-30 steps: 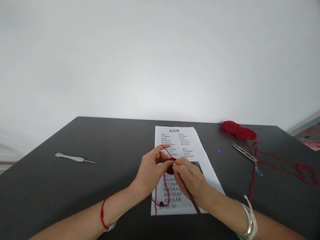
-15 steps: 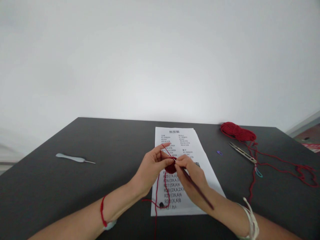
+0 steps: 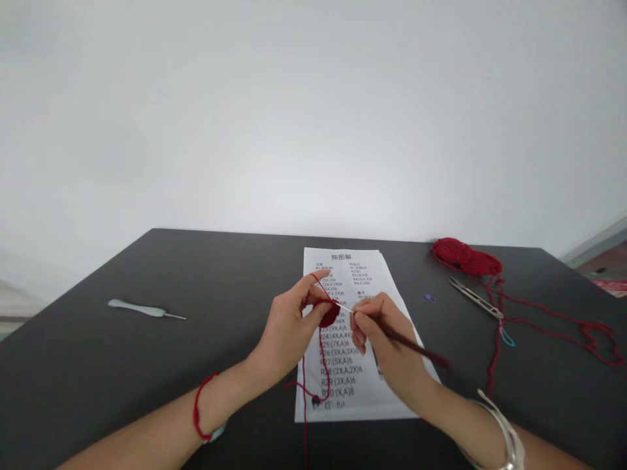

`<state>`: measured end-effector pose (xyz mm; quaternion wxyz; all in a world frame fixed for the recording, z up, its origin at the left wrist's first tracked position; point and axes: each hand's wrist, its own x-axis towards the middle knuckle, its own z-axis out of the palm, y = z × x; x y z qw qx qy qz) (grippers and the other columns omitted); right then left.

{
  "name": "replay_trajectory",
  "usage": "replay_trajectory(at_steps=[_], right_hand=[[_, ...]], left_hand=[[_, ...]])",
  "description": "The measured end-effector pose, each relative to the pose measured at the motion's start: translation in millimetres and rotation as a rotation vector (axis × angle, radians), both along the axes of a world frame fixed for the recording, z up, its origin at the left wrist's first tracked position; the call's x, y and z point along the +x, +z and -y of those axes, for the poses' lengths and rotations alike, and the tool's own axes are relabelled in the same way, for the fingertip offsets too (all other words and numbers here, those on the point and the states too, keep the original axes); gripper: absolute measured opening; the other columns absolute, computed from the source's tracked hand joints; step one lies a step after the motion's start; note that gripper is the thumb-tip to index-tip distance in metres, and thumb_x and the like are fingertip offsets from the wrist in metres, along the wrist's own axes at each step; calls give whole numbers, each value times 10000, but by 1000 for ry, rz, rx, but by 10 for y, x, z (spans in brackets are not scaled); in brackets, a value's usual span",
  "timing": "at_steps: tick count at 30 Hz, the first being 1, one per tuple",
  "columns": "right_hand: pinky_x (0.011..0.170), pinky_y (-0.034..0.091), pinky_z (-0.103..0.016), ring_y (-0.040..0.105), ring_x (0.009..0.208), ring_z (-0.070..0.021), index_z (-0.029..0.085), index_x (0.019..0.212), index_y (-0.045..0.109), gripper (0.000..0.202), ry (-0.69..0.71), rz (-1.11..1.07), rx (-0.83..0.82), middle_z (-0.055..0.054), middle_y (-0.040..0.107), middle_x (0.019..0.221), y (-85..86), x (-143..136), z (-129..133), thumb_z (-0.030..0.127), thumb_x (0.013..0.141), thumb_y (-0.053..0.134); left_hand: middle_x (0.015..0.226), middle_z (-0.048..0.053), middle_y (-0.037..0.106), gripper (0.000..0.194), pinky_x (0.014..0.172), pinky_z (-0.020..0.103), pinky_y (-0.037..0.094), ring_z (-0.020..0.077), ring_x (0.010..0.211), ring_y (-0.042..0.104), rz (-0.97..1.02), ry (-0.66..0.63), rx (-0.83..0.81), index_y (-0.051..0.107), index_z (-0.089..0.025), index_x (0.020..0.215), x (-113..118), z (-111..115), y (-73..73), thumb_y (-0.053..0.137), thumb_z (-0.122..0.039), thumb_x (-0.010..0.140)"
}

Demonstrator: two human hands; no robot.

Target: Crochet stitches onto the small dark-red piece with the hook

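Note:
Pinched between thumb and fingers of my left hand [image 3: 292, 318] is a small dark red crochet piece [image 3: 330, 314]. Red yarn [image 3: 304, 378] runs over my raised left index finger and hangs down below. My right hand [image 3: 386, 336] is closed on a crochet hook [image 3: 409, 342] with a dark brown handle; its thin metal shaft reaches left to the top edge of the piece. Both hands are above a printed paper sheet [image 3: 343, 406]. A small black object [image 3: 316, 400] lies near the sheet's lower left, by a loose yarn end.
On the dark table [image 3: 235, 261], a grey-handled hook [image 3: 142, 309] lies at the left. To the right are a red yarn skein [image 3: 465, 257], metal snips [image 3: 475, 298] with a teal loop [image 3: 507, 337], a purple stitch marker [image 3: 430, 298] and trailing yarn.
My right hand has moved right, away from my left hand, tilting the hook flatter and showing its metal shaft. The left hand and crochet piece have shifted slightly left and up.

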<state>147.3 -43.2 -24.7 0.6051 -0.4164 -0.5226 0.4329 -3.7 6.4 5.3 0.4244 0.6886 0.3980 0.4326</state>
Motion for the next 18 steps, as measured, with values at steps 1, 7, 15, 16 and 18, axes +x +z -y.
replay_trajectory(at_steps=[1, 7, 15, 16, 18], right_hand=[[421, 345, -208, 424, 462, -83, 217, 734, 469, 144, 43, -141, -83, 51, 505, 626, 45, -9, -13, 227, 872, 511], [449, 376, -214, 456, 490, -89, 220, 751, 490, 115, 55, -15, -55, 40, 537, 647, 77, 39, -5, 194, 855, 531], [449, 372, -217, 460, 488, -89, 216, 770, 547, 79, 165, 50, 26, 36, 549, 643, 12, 218, -85, 183, 831, 583], [415, 347, -203, 440, 453, -79, 214, 759, 534, 92, 209, -101, -59, 44, 545, 618, 38, 218, -113, 197, 823, 598], [380, 307, -178, 419, 424, -65, 206, 734, 512, 130, 306, -351, -198, 46, 557, 597, 83, 195, -151, 205, 803, 623]], left_hand=[[723, -11, 623, 144, 796, 290, 457, 174, 920, 617, -29, 6, 33, 601, -181, 820, -6, 1, 9, 527, -71, 766], [765, 21, 641, 156, 824, 285, 444, 208, 1160, 533, -46, -20, 76, 542, -199, 693, -24, -22, -27, 511, -66, 768], [899, 46, 672, 126, 894, 330, 409, 229, 1139, 539, 38, -55, -44, 576, -195, 678, -32, -60, -36, 563, -93, 749], [951, 51, 676, 113, 913, 337, 395, 233, 1142, 537, 50, -62, -67, 589, -195, 681, -30, -61, -39, 581, -102, 745], [1079, 54, 663, 95, 946, 340, 365, 234, 1145, 533, 79, -76, -105, 606, -194, 678, -27, -60, -52, 619, -113, 727]])
